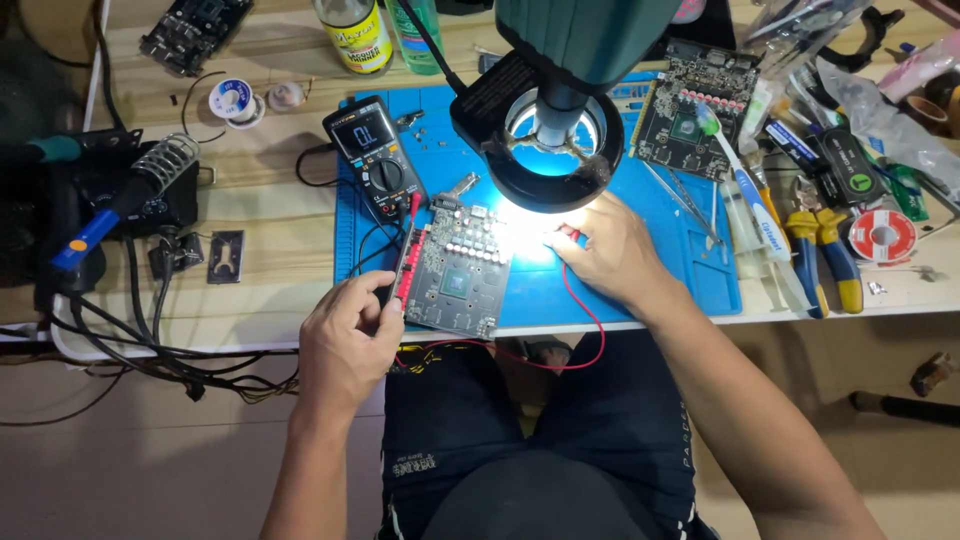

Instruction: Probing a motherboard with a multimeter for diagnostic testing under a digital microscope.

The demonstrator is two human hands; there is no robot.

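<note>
A dark circuit board (pixel 458 270) lies on the blue work mat (pixel 640 270), near the front edge of the desk and just under the lit ring lamp (pixel 550 140) of a microscope. The left hand (pixel 350 345) sits at the board's left edge, its fingers (pixel 385 295) pinched narrow on a thin dark probe beside the board's red connector strip. The right hand (pixel 615 250) rests on the mat just right of the board, fingertips (pixel 565 240) closed on a red-tipped probe (pixel 570 232) that points towards the board's upper right corner; glare from the lamp hides whether the tip touches. A red lead (pixel 590 330) loops down from that hand over the desk edge. A multimeter (pixel 378 155) lies just above the board's left corner.
</note>
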